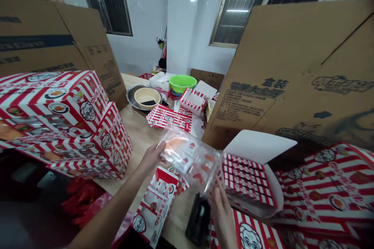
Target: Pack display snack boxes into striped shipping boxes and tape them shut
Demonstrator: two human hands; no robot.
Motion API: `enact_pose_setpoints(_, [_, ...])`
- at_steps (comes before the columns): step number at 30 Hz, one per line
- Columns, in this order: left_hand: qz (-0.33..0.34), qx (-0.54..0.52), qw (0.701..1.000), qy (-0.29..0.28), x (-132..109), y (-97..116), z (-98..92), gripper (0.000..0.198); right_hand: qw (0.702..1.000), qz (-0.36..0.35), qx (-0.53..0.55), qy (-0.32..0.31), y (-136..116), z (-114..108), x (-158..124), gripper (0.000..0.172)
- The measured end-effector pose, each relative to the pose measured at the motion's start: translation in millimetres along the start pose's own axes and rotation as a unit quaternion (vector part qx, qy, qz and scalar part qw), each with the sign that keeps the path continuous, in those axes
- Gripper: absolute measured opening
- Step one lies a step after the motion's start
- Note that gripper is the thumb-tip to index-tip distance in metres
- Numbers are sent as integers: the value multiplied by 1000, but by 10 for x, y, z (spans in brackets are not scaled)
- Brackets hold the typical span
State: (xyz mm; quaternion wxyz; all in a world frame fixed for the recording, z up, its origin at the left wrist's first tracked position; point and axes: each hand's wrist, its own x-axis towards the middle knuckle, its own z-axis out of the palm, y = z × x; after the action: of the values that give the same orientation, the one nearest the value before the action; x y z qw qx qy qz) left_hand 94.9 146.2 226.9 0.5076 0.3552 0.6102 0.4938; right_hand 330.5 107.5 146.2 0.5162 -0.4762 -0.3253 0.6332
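A clear plastic pack (191, 157) with small orange and red pieces showing inside is held above the table between both hands. My left hand (153, 156) is closed on its left end, thumb on top. At the lower right end my right hand (221, 202) grips the edge, its fingers partly hidden. Below the pack lies a red-and-white striped carton (157, 206). A black object (198, 220), its kind unclear, sits beside my right hand. Right of the pack, an open box (273, 186) holds several small striped boxes (248, 179) in a row.
Striped boxes (84, 113) are stacked at the left. Tall brown cardboard cartons (292, 74) stand on both sides. Farther back on the table (136, 124) are flat striped cartons (169, 118), a cream bowl (147, 97) in a metal basin, and a green basin (183, 83).
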Motion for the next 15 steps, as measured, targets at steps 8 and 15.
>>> enact_pose_setpoints(8, [-135, -18, 986, -95, -83, -700, 4, 57, 995, 77, 57, 35, 142, 541, 63, 51])
enact_pose_setpoints(15, [-190, 50, 980, -29, 246, -1226, -442, 24, 981, 66, 180, -32, -182, 521, 220, 47])
